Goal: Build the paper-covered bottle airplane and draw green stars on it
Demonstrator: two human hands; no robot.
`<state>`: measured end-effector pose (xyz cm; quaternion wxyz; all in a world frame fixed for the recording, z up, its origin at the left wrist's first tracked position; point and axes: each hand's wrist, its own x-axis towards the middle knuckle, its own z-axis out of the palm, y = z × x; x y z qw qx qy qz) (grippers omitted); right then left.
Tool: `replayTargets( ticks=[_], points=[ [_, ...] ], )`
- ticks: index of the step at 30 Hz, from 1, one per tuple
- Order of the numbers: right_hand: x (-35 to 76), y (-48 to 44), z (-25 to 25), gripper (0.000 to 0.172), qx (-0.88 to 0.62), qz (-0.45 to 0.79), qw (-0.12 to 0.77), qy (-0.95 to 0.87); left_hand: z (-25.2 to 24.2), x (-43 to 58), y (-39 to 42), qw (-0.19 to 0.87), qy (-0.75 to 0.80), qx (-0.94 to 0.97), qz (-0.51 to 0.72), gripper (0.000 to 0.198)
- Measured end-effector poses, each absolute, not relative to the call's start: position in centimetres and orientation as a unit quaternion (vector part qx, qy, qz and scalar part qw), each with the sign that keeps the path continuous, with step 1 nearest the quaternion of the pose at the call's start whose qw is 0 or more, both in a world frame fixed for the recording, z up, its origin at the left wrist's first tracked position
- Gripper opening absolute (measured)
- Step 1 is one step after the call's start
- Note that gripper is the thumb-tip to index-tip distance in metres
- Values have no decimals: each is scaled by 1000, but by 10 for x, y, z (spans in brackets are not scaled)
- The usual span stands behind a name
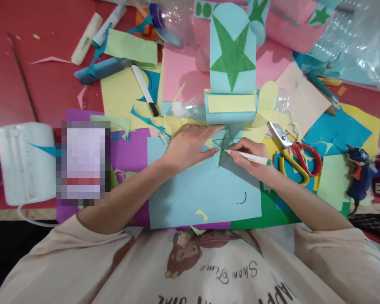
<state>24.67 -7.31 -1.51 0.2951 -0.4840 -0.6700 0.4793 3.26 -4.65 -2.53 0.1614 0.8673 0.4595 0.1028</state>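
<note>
My right hand (253,157) grips a white marker with a green end (251,157), its tip touching a light blue sheet of paper (190,194). Under the tip is a star outline (222,141) drawn in green lines, with a little green filled in along one arm. My left hand (193,145) lies on the same sheet with its fingers stretched out on either side of the star. Just beyond the hands, a plastic bottle (193,106) wrapped in light blue and yellow paper lies on its side. Behind it stands a blue paper piece with a solid green star (232,55).
Red-and-yellow scissors (299,152) lie right of my right hand. A blue glue gun (361,173) is at the far right. At left are a white box-shaped device (28,162), a black-capped marker (145,90) and glue sticks (87,38). Coloured paper and scraps cover the red table (50,90).
</note>
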Motion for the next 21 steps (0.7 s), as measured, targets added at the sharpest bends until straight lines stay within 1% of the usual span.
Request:
replayTargets(
  ticks=[4, 10, 21],
  points=[
    [247, -73, -15, 15, -483, 481, 281, -675, -25, 33, -47, 163, 460, 867, 101, 51],
    [250, -74, -16, 12, -446, 475, 277, -706, -26, 32, -47, 172, 459, 865, 107, 52],
    [248, -74, -17, 17, -406, 445, 267, -752, -26, 33, -46, 169, 458, 865, 112, 52]
  ],
)
